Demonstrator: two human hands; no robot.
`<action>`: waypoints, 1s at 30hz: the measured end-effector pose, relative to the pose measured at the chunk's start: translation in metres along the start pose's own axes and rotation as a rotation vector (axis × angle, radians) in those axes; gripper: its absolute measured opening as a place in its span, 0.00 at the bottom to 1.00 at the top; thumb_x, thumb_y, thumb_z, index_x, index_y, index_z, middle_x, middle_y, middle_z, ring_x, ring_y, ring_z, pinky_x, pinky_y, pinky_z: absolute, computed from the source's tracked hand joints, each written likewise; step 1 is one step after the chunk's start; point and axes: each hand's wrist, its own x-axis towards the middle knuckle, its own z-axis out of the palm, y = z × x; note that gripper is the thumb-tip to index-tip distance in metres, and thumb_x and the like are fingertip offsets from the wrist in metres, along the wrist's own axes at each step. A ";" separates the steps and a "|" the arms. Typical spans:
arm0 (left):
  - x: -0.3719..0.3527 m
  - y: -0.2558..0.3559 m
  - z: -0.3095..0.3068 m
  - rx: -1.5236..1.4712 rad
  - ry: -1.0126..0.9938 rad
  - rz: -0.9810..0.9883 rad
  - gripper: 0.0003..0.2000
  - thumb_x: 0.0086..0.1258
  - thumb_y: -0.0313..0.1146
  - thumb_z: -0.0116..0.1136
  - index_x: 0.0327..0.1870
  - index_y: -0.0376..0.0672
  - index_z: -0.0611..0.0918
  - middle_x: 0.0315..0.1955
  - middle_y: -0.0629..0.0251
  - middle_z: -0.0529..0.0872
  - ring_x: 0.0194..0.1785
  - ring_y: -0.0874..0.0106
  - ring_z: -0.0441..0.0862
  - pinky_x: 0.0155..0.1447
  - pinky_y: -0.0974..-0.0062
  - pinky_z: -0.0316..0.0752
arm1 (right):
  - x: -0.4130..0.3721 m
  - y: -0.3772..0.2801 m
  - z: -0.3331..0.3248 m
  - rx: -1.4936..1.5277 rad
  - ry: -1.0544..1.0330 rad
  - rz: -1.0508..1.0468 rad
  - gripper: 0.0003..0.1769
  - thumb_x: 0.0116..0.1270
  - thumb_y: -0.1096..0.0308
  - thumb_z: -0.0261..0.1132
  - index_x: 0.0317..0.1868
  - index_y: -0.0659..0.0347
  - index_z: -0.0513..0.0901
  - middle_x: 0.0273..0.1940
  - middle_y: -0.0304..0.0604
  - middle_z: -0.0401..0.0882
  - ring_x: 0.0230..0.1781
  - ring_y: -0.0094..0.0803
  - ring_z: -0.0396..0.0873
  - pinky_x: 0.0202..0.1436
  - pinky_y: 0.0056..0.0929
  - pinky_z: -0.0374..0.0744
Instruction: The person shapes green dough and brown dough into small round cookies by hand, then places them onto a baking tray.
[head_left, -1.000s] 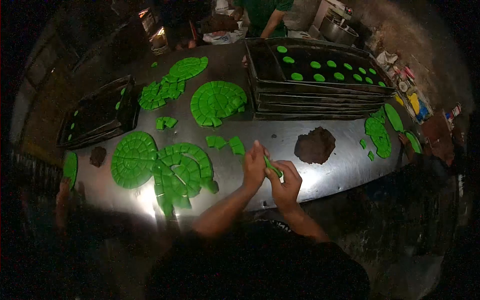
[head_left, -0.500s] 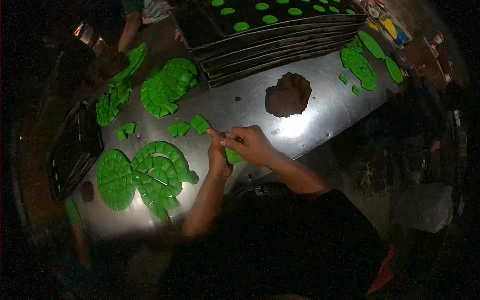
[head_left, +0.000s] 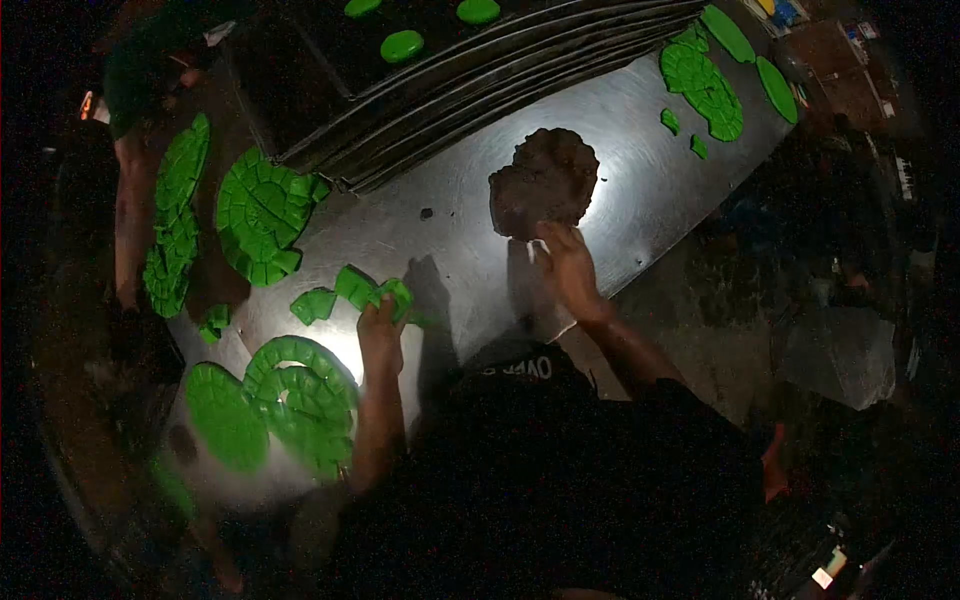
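Note:
My left hand [head_left: 381,338] has its fingers closed on a small wedge of green dough [head_left: 398,294]. Beside that wedge, two more green wedges [head_left: 354,286] lie on the metal table. My right hand [head_left: 568,272] reaches to the near edge of a dark brown lump of dough [head_left: 548,180], fingertips at its rim. Thumb and fingers look apart there, with nothing visible between them. Scored green dough rounds [head_left: 228,418] lie to the left of my left hand, some broken and overlapping. Another scored round [head_left: 262,215] sits farther back.
A stack of dark trays [head_left: 480,95] stands along the back, with green discs [head_left: 402,46] on top. More green dough [head_left: 703,88] lies at the far right of the metal table [head_left: 440,265]. Another person's arm [head_left: 130,215] is at the left.
My hands have come apart from the green dough they held together. The left moved left to the loose wedges, the right up to the brown dough. The view has also shifted.

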 end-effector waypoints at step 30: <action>-0.116 0.047 0.023 -0.343 -0.362 0.022 0.23 0.74 0.46 0.43 0.58 0.33 0.69 0.53 0.55 0.75 0.57 0.63 0.73 0.63 0.64 0.67 | -0.024 -0.181 -0.049 0.829 -0.089 -0.184 0.07 0.63 0.76 0.62 0.41 0.68 0.81 0.40 0.48 0.80 0.40 0.35 0.80 0.43 0.31 0.80</action>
